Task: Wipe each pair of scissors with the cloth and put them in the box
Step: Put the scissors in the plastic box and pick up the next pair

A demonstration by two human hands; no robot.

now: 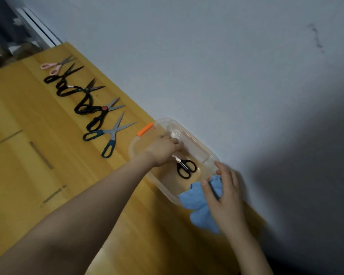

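A clear plastic box (204, 151) lies on the yellow wooden table (28, 175) against the wall. Inside it lies a small pair of black-handled scissors (186, 167), handles toward me. My left hand (162, 150) reaches into the box with fingers curled, and the scissors' blades run in under it. My right hand (224, 193) pinches a crumpled blue cloth (199, 205) at the box's near end, its fingers lying over the rim. Several more scissors lie open in a row to the left: pink (54, 66), black (65, 77), black (81, 91), black with a red pivot (98, 114), teal (109, 135).
An orange clip (145, 129) sits on the box's far left rim. A grey wall (226, 66) runs along the table's far edge. A dark window (12, 32) is at the upper left. Bare tabletop lies in front of the row of scissors.
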